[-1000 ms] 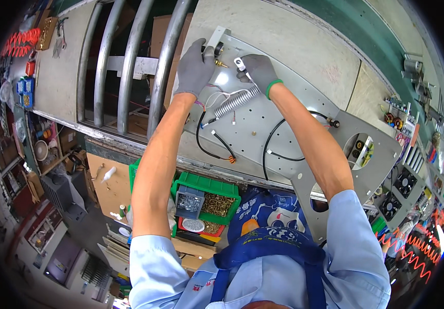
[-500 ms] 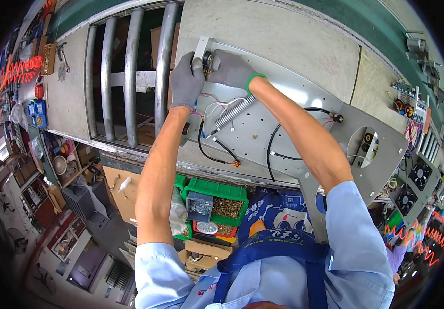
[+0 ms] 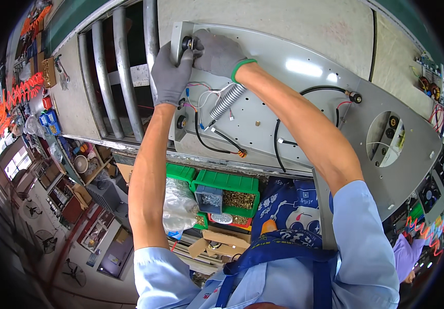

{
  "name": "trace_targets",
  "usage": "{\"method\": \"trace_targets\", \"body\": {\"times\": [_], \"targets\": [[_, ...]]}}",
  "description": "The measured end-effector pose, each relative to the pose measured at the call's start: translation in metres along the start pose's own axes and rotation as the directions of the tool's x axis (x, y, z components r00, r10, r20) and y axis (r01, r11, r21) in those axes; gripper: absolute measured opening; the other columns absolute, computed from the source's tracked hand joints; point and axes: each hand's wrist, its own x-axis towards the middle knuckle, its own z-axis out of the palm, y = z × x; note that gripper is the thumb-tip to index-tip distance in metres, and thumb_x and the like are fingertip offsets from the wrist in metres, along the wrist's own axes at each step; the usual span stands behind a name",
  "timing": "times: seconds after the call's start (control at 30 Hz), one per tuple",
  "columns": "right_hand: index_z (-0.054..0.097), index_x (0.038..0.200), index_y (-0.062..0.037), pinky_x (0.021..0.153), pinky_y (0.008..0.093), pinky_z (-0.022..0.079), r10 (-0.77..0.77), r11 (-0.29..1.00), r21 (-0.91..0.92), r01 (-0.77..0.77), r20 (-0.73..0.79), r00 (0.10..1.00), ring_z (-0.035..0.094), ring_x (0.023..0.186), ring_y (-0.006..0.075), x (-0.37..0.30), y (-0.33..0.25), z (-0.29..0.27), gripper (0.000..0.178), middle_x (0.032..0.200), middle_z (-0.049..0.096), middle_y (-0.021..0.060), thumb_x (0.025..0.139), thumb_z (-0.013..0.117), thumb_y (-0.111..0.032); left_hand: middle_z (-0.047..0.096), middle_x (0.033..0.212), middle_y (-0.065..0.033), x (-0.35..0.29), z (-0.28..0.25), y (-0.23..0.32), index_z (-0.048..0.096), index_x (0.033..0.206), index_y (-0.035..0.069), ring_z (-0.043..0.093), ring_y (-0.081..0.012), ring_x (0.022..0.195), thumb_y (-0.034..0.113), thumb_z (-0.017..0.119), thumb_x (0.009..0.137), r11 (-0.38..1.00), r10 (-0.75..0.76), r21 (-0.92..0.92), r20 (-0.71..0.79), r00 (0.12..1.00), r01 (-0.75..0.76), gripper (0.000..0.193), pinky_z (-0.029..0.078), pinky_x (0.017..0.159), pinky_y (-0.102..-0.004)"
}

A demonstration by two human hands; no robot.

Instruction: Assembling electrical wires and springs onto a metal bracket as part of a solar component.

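Observation:
My left hand (image 3: 172, 77) and my right hand (image 3: 218, 53), both in grey gloves, meet at the left end of a grey sheet-metal panel (image 3: 304, 85). Between them a black round connector (image 3: 187, 43) sits against the panel's upright end flange (image 3: 177, 34). My right fingers pinch at the connector's inner side. My left hand reaches round the flange, its thumb by the connector. Loose wires (image 3: 209, 95), a coiled metal spring (image 3: 228, 102) and a black cable (image 3: 211, 150) lie on the panel below. A second black round fitting (image 3: 181, 121) sits lower on the flange.
Metal rollers (image 3: 121, 72) run left of the panel. Green bins (image 3: 227, 181) with small metal fasteners stand under the bench edge, beside a clear plastic bag (image 3: 176, 203). Pliers (image 3: 63, 76) lie at far left. Another person's purple sleeve (image 3: 408, 253) shows at lower right.
The view has shifted, and the panel and rollers sit farther left and higher at that end. Both hands stay at the connector, which now shows more plainly against the flange.

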Motion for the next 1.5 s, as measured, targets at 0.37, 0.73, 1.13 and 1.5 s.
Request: {"method": "trace_targets", "body": {"times": [0.37, 0.73, 1.13, 1.5], "targets": [[0.065, 0.120, -0.0084, 0.089, 0.0379, 0.054, -0.078, 0.908, 0.404, 0.110, -0.094, 0.992, 0.070, 0.095, 0.0271, 0.001, 0.021, 0.018, 0.042, 0.103, 0.073, 0.0113, 0.079, 0.058, -0.009, 0.073, 0.097, -0.0173, 0.005, 0.008, -0.009, 0.065, 0.107, -0.001, 0.072, -0.0277, 0.089, 0.028, 0.078, 0.080, 0.985, 0.152, 0.084, -0.001, 0.988, -0.152, 0.042, 0.055, 0.080, -0.0356], [0.073, 0.107, -0.0085, 0.086, 0.0376, 0.056, 0.136, 0.912, 0.409, 0.010, -0.325, 0.936, 0.071, 0.090, 0.0286, -0.012, 0.040, 0.013, 0.027, 0.098, 0.073, 0.0147, 0.088, 0.055, -0.014, 0.072, 0.099, -0.0107, 0.004, 0.010, -0.011, 0.063, 0.111, -0.003, 0.066, -0.0149, 0.089, 0.016, 0.074, 0.086, 0.992, 0.121, 0.043, 0.023, 0.992, -0.121, 0.033, 0.052, 0.081, -0.0291], [0.074, 0.109, -0.0122, 0.088, 0.0446, 0.054, 0.029, 0.981, -0.196, -0.001, 0.139, 0.990, 0.069, 0.097, 0.0347, -0.036, 0.037, -0.042, 0.031, 0.105, 0.072, 0.0155, 0.082, 0.060, -0.016, 0.071, 0.090, -0.0184, 0.005, 0.012, -0.005, 0.062, 0.098, -0.002, 0.070, -0.0283, 0.082, 0.023, 0.076, 0.076, 0.968, 0.195, 0.162, -0.018, 0.981, -0.189, 0.036, 0.054, 0.076, -0.0375], [0.066, 0.132, -0.0124, 0.074, 0.0307, 0.052, 0.035, 0.968, 0.212, -0.137, 0.428, 0.903, 0.063, 0.073, 0.0144, -0.033, 0.044, -0.033, 0.053, 0.095, 0.075, 0.0095, 0.080, 0.064, -0.004, 0.069, 0.093, -0.0209, 0.007, 0.005, -0.011, 0.063, 0.104, 0.000, 0.068, -0.0367, 0.084, 0.033, 0.072, 0.083, 0.991, 0.111, 0.087, -0.063, 0.992, -0.105, 0.040, 0.053, 0.077, -0.0429]]}}
